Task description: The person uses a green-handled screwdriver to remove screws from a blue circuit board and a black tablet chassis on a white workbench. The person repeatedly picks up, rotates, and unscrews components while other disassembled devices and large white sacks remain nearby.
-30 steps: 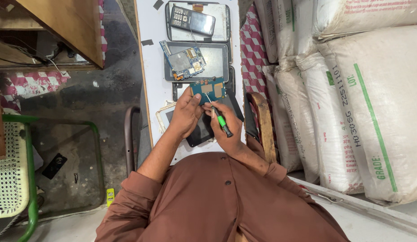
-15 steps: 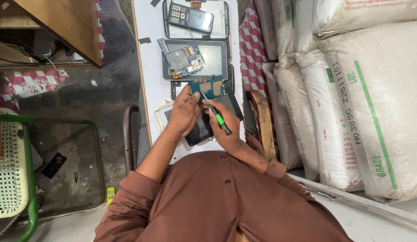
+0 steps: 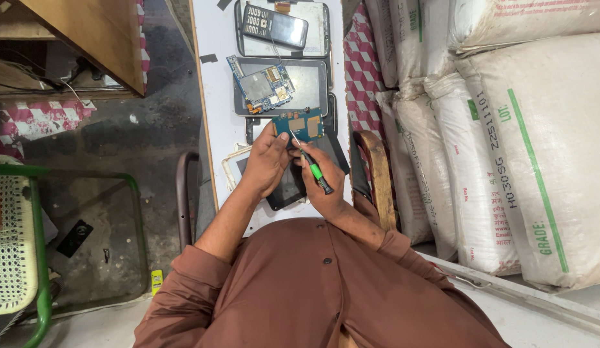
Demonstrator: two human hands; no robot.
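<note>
Two opened tablets [image 3: 282, 84] lie beyond the teal circuit board [image 3: 298, 124].

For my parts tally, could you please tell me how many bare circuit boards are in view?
2: a blue circuit board lying in an opened tablet shell, and a teal circuit board by both hands; others may be hidden.

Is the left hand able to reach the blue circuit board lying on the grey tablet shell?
Probably yes: the left hand is empty-fingered near the teal board, and the blue circuit board lies uncovered just beyond.
</note>
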